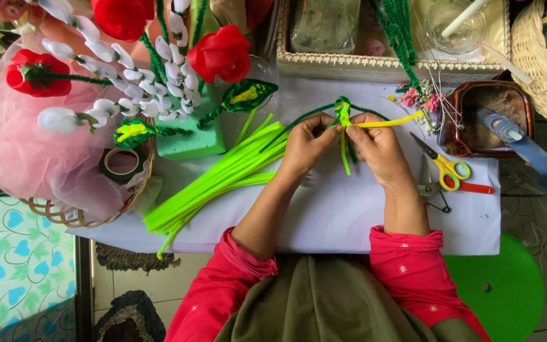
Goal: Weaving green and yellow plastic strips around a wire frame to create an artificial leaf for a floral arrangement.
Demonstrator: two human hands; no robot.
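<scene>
Both of my hands meet over a white table [337,209] and pinch a small twisted bundle of pipe cleaners [343,113], dark green, lime green and yellow. My left hand [304,144] grips the bundle from the left, where dark green stems trail off. Gripping it from the right is my right hand [378,147], with a yellow pipe cleaner [394,120] sticking out to the right. A lime strand hangs down between my thumbs.
A pile of lime green pipe cleaners [213,183] lies left of my hands. Yellow-handled scissors [443,166] and pliers lie at right, near a blue glue gun [517,140]. A wicker basket [77,218] with red and white craft flowers stands at left, and a tray [375,63] behind.
</scene>
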